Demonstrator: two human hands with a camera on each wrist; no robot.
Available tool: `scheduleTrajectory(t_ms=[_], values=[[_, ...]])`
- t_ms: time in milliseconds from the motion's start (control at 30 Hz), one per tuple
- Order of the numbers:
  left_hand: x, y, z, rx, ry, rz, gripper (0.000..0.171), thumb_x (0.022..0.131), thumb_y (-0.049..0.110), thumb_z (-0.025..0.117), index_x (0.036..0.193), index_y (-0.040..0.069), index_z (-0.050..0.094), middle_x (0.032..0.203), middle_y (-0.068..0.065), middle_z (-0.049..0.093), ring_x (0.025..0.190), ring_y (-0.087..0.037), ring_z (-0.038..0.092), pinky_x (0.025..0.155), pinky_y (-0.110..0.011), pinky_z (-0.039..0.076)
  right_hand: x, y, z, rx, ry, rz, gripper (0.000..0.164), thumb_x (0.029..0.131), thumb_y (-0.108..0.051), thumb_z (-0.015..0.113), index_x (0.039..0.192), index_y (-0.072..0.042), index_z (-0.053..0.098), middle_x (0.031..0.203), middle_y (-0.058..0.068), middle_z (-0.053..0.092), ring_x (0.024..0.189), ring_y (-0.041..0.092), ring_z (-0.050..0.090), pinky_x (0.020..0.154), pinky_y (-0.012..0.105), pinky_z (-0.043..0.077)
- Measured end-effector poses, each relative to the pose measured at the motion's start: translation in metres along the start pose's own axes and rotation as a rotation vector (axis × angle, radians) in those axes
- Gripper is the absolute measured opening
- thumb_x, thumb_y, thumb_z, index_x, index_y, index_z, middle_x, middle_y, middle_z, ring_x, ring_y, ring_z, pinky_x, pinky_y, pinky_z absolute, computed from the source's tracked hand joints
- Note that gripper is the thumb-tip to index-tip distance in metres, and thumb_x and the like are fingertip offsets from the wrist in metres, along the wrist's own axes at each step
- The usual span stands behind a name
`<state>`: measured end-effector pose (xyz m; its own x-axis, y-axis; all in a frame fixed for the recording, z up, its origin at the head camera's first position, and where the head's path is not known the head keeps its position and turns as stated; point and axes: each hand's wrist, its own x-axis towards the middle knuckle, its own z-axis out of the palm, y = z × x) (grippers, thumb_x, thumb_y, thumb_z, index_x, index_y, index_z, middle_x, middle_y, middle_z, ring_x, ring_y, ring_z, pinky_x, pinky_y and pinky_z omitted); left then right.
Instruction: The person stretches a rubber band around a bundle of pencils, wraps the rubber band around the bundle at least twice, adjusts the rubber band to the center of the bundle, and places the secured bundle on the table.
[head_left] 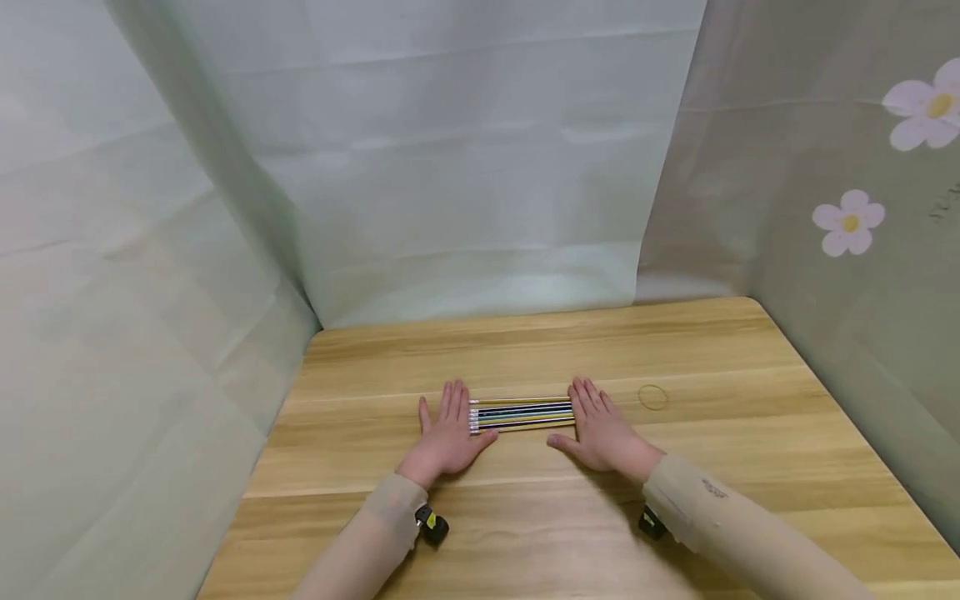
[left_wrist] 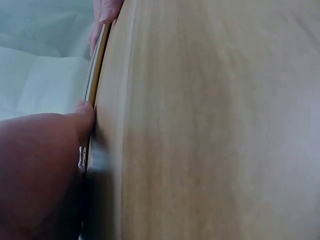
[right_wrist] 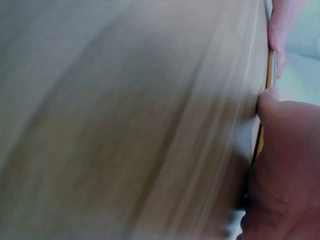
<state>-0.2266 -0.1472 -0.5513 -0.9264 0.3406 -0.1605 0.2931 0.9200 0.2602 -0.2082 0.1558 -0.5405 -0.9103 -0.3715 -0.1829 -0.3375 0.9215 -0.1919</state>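
Note:
Several pencils [head_left: 525, 414] with striped and coloured barrels lie side by side in a flat row on the table. Their silvery ferrule ends point left, against my left hand [head_left: 448, 440], whose fingers are straight and whose thumb reaches along the near side. At the opposite end of the row is my right hand [head_left: 602, 433], fingers straight and thumb spread toward the near edge. In the left wrist view, my thumb lies beside the nearest yellow pencil [left_wrist: 96, 75]. The right wrist view shows that pencil's edge [right_wrist: 270, 70] between both hands.
A thin loop like a rubber band [head_left: 639, 395] lies on the wooden table [head_left: 510, 517] to the right of my right hand. Pale hanging sheets [head_left: 465, 183] enclose the table at the back and sides, with printed white flowers [head_left: 850, 223] on the right one.

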Motion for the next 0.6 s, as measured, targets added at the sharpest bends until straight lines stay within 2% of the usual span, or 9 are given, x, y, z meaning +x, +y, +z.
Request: scheduleTrajectory(t_ms=[133,267,400,500,600], values=[[0.003,-0.005,0.007,-0.015,0.011,0.004,0.112,0.101,0.082,0.032,0.168,-0.005,0.006,0.177,-0.022,-0.005,0.163,-0.038,-0.01,0.117,-0.072,-0.019,-0.002,0.004,0.003,0.02,0.024,-0.014,0.104,0.106,-0.072,0.039,0.165,0.01,0.013,0.175,0.028,0.002,0.162,0.045,0.002,0.128,0.058,0.008],[-0.002,-0.004,-0.001,-0.032,-0.008,-0.004,0.112,0.101,0.08,0.04,0.168,-0.004,0.007,0.177,-0.021,-0.005,0.162,-0.039,-0.011,0.117,-0.074,-0.017,-0.003,0.007,0.003,0.05,0.038,-0.036,0.103,0.107,-0.07,0.041,0.165,0.01,0.013,0.174,0.029,0.003,0.161,0.046,0.001,0.128,0.059,0.009],[-0.003,-0.005,-0.002,-0.049,-0.011,-0.01,0.113,0.1,0.079,0.045,0.168,-0.001,0.005,0.177,-0.018,-0.009,0.162,-0.037,-0.014,0.117,-0.073,-0.018,-0.005,0.01,-0.001,0.07,0.053,-0.067,0.101,0.107,-0.067,0.045,0.164,0.011,0.015,0.174,0.03,0.005,0.161,0.047,0.002,0.128,0.059,0.009],[-0.004,-0.005,-0.003,-0.065,0.044,0.022,0.113,0.099,0.077,0.05,0.169,-0.001,0.008,0.177,-0.019,-0.005,0.163,-0.039,-0.012,0.117,-0.074,-0.015,-0.005,0.012,-0.007,0.086,0.062,-0.108,0.1,0.107,-0.063,0.052,0.163,0.013,0.018,0.172,0.033,0.009,0.16,0.049,0.006,0.127,0.06,0.012],[-0.007,0.001,-0.012,-0.069,0.11,0.076,0.107,0.099,0.072,0.057,0.169,0.001,0.018,0.178,-0.02,0.004,0.163,-0.041,-0.005,0.119,-0.077,-0.006,0.0,0.016,-0.015,0.103,0.094,-0.19,0.099,0.105,-0.058,0.062,0.162,0.014,0.025,0.17,0.035,0.017,0.159,0.052,0.012,0.126,0.061,0.016]])
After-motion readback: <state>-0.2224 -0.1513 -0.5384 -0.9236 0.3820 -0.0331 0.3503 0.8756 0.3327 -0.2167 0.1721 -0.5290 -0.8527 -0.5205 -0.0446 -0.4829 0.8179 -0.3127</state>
